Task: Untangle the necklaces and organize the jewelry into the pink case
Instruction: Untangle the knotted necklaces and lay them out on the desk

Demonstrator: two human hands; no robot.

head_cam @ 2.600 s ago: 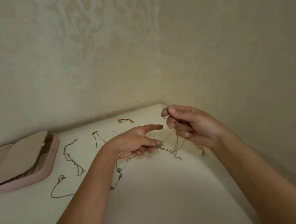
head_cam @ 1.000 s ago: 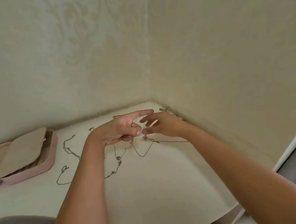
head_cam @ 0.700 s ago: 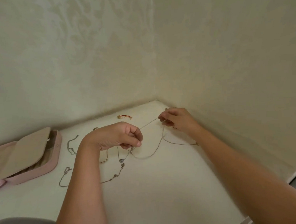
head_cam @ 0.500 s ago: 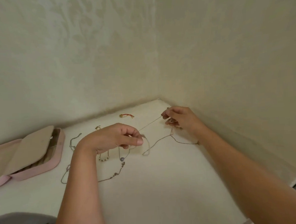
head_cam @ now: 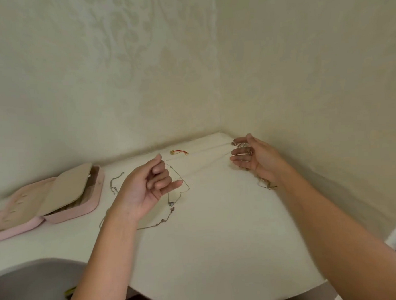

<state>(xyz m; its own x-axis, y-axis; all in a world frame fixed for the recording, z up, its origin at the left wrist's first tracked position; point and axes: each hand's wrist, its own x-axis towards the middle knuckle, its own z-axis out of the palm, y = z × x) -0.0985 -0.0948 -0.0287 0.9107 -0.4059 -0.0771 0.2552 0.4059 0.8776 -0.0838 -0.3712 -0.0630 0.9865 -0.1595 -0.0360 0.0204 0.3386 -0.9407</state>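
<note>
Pale patterned walls meet in a corner behind a white surface (head_cam: 220, 229) with a rounded near edge. At the far left lies the pink case (head_cam: 80, 211), open, with a beige flap propped across it; no necklace can be seen laid inside yet.

Both forearms reach in from the near side. The left hand (head_cam: 148, 187) is turned palm-up just right of the case, index finger raised, thumb out, the other fingers curled in. A fine chain (head_cam: 185, 183) runs down from beside that index finger, but whether it is caught in the curl cannot be told. The right hand (head_cam: 255, 160) sits in the far right corner, fingers spread and mostly straight, with a small clump of chain (head_cam: 238, 144) touching its fingertips and more chain (head_cam: 265, 185) lying under the wrist.

A charm necklace (head_cam: 164, 220) trails from under the left wrist, its small pendant (head_cam: 171, 203) below the fine chain. A silver chain (head_cam: 115, 185) lies between case and left hand. A tiny red and gold piece (head_cam: 179, 152) rests near the far wall.

The untangling looks unfinished. Drawing the hands further apart would likely tighten the clump or snap a thin link. Setting the fine chain down over the charm necklace could knot the two together.
</note>
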